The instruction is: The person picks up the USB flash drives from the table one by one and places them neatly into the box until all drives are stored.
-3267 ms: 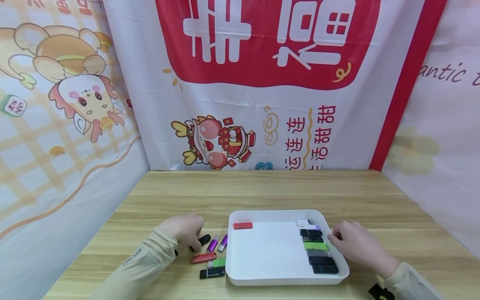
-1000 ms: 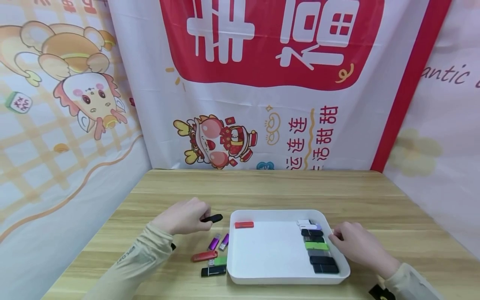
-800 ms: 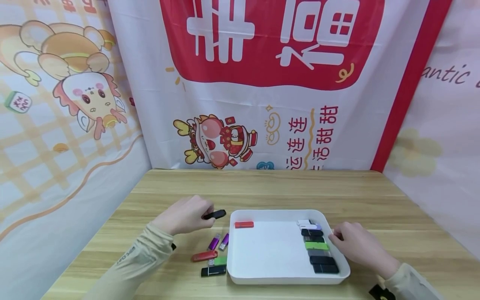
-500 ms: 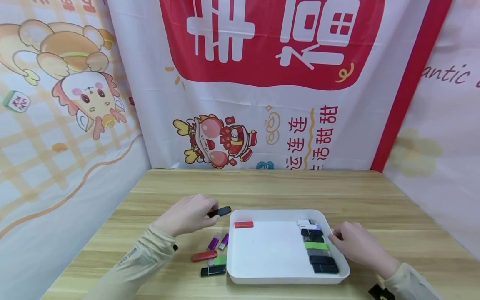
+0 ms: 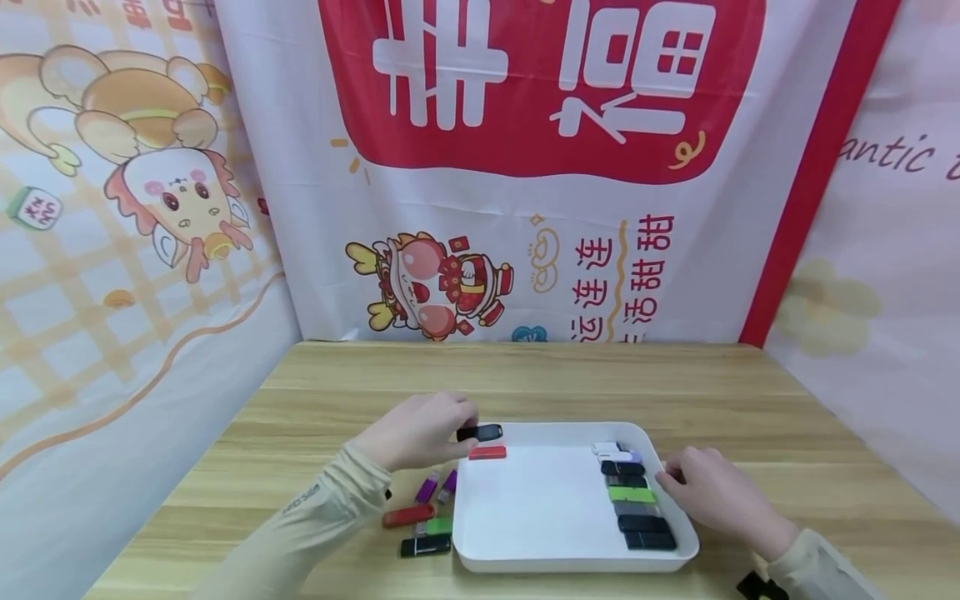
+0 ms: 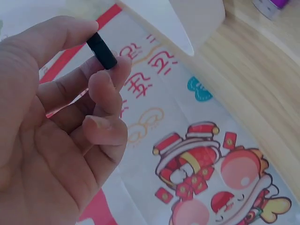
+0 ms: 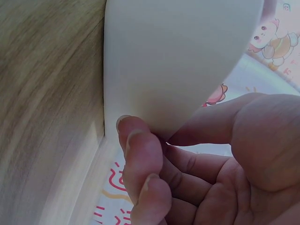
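My left hand pinches a black USB stick between thumb and fingertips, over the back left corner of the white tray. In the left wrist view the black stick spans from thumb to fingertip, the other fingers loosely curled. Just in front of it in the tray lies a red USB stick. My right hand grips the tray's right rim; in the right wrist view, fingers lie against the tray's outer wall and the thumb is at the rim.
Along the tray's right side runs a column of several USB sticks, one bright green. Left of the tray lie two purple sticks, a red one, a green one and a black one. Printed cloths stand behind the table.
The left hand took up the black USB stick from the table left of the tray and carried it rightward, over the tray's back left corner. The right hand stays at the rim.
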{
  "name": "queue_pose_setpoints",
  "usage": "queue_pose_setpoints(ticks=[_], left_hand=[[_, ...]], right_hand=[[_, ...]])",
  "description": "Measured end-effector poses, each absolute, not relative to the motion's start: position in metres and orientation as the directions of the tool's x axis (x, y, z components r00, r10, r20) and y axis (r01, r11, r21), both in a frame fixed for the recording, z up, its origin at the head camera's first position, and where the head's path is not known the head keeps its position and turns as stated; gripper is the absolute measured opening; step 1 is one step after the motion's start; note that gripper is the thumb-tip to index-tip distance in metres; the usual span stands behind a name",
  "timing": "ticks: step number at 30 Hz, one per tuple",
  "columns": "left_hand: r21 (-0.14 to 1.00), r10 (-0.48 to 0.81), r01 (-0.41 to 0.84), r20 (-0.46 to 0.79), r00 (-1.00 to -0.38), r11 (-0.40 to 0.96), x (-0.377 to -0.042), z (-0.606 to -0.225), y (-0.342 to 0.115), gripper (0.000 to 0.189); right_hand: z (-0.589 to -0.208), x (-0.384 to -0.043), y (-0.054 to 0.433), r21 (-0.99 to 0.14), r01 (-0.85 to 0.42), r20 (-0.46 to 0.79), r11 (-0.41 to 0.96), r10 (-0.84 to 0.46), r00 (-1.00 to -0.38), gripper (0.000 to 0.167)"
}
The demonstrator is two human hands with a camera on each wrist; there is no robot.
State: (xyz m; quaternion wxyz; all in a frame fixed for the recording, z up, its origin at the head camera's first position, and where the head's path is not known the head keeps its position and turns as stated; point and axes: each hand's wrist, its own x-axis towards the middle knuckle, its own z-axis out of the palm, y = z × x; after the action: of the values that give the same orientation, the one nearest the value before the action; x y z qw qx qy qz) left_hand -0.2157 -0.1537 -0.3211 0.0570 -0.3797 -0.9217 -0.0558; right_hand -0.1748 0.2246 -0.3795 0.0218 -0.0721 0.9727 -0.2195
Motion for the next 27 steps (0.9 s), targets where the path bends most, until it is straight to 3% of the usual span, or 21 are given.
queue_pose_setpoints(ticks=[7,27], left_hand=[[0.031,0.72,0.724,0.076,-0.69,0.69,-0.221,-0.325,-0.134,0.011],[-0.129,0.67,0.675,-0.083,-0.738,0.727,-0.234,-0.35,-0.117,0.015]], right_hand=[[-0.38,-0.177,0.226,-0.425,-0.151,0.015,0.892,-0.16,-0.987,0.016],[-0.382,-0.177,0.227,-0.414,-0.151,0.01,0.897,-0.162,-0.987,0.016]])
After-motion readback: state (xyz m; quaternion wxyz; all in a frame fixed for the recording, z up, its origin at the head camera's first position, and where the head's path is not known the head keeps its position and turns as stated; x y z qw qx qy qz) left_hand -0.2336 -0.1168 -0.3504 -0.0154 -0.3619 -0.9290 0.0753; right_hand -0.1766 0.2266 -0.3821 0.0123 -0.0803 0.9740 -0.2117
